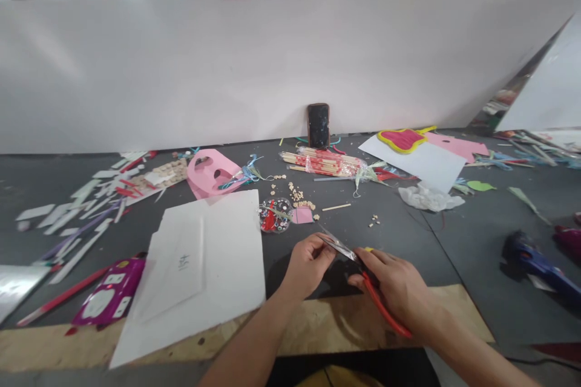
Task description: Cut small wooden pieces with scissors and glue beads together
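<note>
My right hand (399,284) grips a pair of red-handled scissors (384,308), with their metal blades pointing left and away from me. The blades reach the fingertips of my left hand (306,263). Those fingers are pinched together, and whatever lies between them is too small to make out. Just beyond my left hand are a small pink square of paper (303,215) and a clear dish (275,216) of red pieces and round eyes. Tiny pale beads or pieces (296,191) lie scattered behind them.
A white board (227,254) lies at left beside a purple case (111,293). Behind are a pink mask (213,172), wrapped sticks (324,163) and a phone (318,125) against a white partition (254,66). Crumpled plastic (429,197) and a blue glue gun (540,266) are at right.
</note>
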A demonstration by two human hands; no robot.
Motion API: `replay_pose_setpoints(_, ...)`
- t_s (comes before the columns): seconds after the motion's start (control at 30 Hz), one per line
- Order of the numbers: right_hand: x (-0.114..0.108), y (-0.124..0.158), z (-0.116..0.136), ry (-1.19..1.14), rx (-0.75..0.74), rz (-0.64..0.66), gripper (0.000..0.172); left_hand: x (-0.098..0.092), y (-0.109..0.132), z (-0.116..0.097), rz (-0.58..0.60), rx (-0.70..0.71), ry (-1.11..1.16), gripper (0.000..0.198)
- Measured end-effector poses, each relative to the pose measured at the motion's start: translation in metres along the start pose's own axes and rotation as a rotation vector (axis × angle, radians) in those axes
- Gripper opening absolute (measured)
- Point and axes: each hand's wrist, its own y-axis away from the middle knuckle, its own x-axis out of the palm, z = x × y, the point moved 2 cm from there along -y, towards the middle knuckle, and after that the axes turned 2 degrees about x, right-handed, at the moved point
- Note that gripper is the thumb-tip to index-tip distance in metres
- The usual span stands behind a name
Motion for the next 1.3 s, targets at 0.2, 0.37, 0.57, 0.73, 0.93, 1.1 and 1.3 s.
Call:
replay_pose_setpoints(0.2, -0.0024, -0.0026, 0.0005, 0.001, 0.046, 0.051, 0.048, -0.002, 0.0003, 0.0012, -0.045, 0.034, -0.028, 0.02)
replay_pose_setpoints(0.37, -0.0058, -0.0035, -0.0034, -0.024, 0.045, 0.079, 0.06, -0.0026, -0.0002, 0.0035, -0.064, 0.044, 0.005, 0.023)
replay_pose_setpoints(0.57, -0.0057, 0.0015, -0.0056, -0.058, 0.065, 0.096, 0.057, -0.0002, 0.0, 0.0059, -0.012, -0.036, 0.047, 0.027)
replay_pose_setpoints(0.73, -0.0028, 0.0035, -0.005, -0.07, 0.076, 0.107, 0.056, 0.0014, 0.0007, 0.0033, 0.038, -0.031, 0.036, 0.032)
replay_pose_setpoints(0.93, -0.0046, 0.0028, -0.0017, -0.072, 0.059, 0.122, 0.058, 0.0017, 0.0002, -0.0015, 0.066, -0.022, 0.075, 0.031)
replay_pose_setpoints(1.1, -0.0015, 0.0008, -0.0015, -0.069, 0.039, 0.092, 0.052, 0.0013, 0.0001, -0.0014, 0.083, -0.027, 0.063, 0.032)
replay_pose_setpoints(1.3, 0.0001, 0.0007, -0.0019, -0.067, 0.027, 0.053, 0.042, 0.0018, -0.0002, 0.0056, 0.089, -0.026, 0.028, 0.03)
